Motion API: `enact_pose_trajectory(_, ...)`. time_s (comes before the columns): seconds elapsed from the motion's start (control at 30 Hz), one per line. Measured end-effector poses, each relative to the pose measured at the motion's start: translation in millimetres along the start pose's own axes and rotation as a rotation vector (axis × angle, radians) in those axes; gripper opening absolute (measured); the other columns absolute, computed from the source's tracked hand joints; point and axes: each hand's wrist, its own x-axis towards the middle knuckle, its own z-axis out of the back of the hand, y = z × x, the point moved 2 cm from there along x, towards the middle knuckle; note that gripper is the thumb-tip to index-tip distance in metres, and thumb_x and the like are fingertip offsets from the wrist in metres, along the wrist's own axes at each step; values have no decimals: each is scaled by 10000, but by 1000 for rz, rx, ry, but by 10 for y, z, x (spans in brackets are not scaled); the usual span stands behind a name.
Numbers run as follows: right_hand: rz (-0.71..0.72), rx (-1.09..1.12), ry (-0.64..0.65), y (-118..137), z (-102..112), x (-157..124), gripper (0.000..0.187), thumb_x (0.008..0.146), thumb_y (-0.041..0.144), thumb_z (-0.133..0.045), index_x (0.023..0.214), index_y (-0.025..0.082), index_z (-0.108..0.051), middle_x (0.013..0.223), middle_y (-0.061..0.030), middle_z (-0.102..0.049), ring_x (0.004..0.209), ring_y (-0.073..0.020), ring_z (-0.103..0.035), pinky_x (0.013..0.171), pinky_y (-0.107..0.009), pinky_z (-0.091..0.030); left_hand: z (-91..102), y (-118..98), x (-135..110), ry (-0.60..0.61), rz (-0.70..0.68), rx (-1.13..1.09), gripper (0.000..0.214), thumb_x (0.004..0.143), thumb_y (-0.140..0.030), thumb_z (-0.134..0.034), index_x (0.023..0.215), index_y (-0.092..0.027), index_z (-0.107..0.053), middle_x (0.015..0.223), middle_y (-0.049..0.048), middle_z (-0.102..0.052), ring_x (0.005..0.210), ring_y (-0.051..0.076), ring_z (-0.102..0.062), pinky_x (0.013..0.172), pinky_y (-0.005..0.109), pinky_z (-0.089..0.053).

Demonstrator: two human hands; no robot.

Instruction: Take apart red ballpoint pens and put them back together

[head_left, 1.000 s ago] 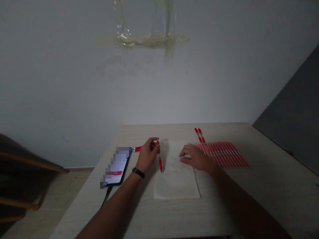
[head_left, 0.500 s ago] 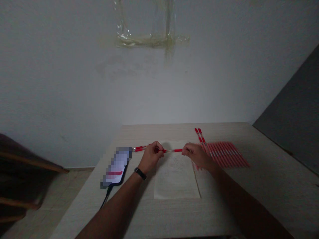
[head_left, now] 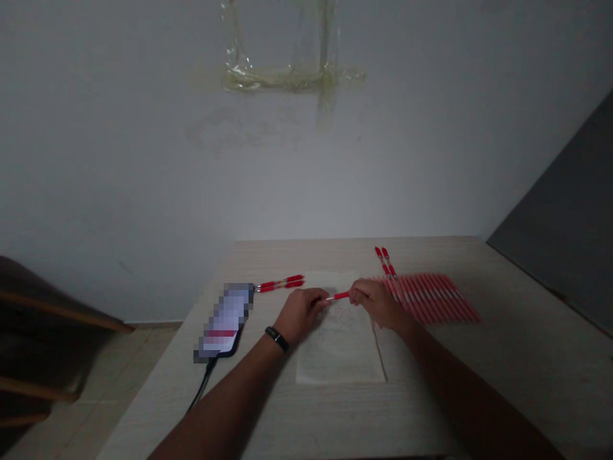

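Observation:
Both my hands meet over a sheet of paper [head_left: 338,345] on the table, with a red pen [head_left: 341,295] lying level between them. My right hand [head_left: 376,302] is closed round the pen's right end. At the other end, the fingers of my left hand [head_left: 301,313] pinch a pale, thin part of it. My fingers hide both ends of the pen. Two red pens [head_left: 282,282] lie side by side just beyond my left hand. On the right, a row of several red pens [head_left: 431,297] reaches close to my right hand and forearm.
Two more red pens [head_left: 386,262] lie slanted at the back of the row. A phone [head_left: 225,319] with a cable [head_left: 204,386] rests at the left of the table [head_left: 268,409]. Behind the table rises a wall [head_left: 306,179] with clear tape [head_left: 282,82] on it.
My left hand has moved slightly right and nearer to me, covering the red part that showed at its fingertips. The two pens behind it are now uncovered. My right hand stays almost in place.

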Motion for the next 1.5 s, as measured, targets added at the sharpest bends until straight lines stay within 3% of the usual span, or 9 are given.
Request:
enact_pose_trajectory(0.17,51,-76,2,-25,-1,26,252,1006,301,-519,801,196,-620,804,-25,-649,794,-175,-589,743,-288,-417,-9,10,2,30,1,-23,294,965,-306,-520,786,-168,-708,669,33,-668,606,158,-552,600,262,-367)
enact_pose_trajectory(0.33,14,-83,-42,50,24,43,235,997,331,-539,842,197,-655,843,-36,-677,816,-180,-624,748,-295,-460,1,26,20,-48,55,67,243,946,-330,-567,857,-173,-731,769,64,-713,682,185,-600,629,274,-387)
enact_pose_trajectory(0.43,-95,-35,-79,103,66,13,252,988,358,-526,829,198,-639,753,-26,-646,684,-167,-634,582,-259,-471,15,35,23,-96,76,76,252,945,-376,-589,884,-181,-737,808,67,-727,705,191,-612,636,278,-400)
enact_pose_trajectory(0.6,-294,47,-11,109,101,-37,263,977,435,-509,885,210,-608,664,34,-561,334,-88,-464,297,-211,-302,9,57,18,-117,74,39,203,926,-354,-621,897,-187,-733,863,64,-740,756,195,-628,661,283,-429)
enact_pose_trajectory(0.8,-97,11,-65,51,113,0,220,944,362,-581,882,187,-699,838,-43,-656,633,-131,-625,462,-198,-466,-6,70,11,-112,66,42,174,922,-324,-628,901,-188,-733,860,60,-736,764,196,-630,680,298,-437)
enact_pose_trajectory(0.97,-241,93,-44,-17,77,-39,264,927,402,-601,1093,209,-672,869,-30,-694,369,-65,-490,281,-182,-342,5,74,15,-122,65,48,169,924,-324,-633,907,-190,-735,868,56,-738,774,195,-638,689,298,-440)
enact_pose_trajectory(1.17,-286,40,-25,55,80,-44,251,964,421,-536,871,202,-615,655,21,-607,290,-71,-461,230,-176,-274,-8,88,18,-133,73,47,137,909,-309,-657,906,-194,-731,861,47,-732,774,188,-631,698,297,-449)
enact_pose_trajectory(1.37,-222,84,-64,24,61,-40,235,930,402,-595,1062,211,-632,876,-24,-696,393,-67,-527,290,-168,-338,-34,126,16,-145,85,42,109,895,-284,-671,910,-193,-729,851,42,-727,761,182,-626,688,293,-443)
enact_pose_trajectory(1.5,-277,29,-38,9,45,-46,266,972,443,-516,907,203,-610,668,31,-597,308,-68,-446,258,-182,-269,-39,120,14,-137,82,45,115,898,-280,-661,915,-187,-725,865,48,-726,779,183,-631,703,290,-451)
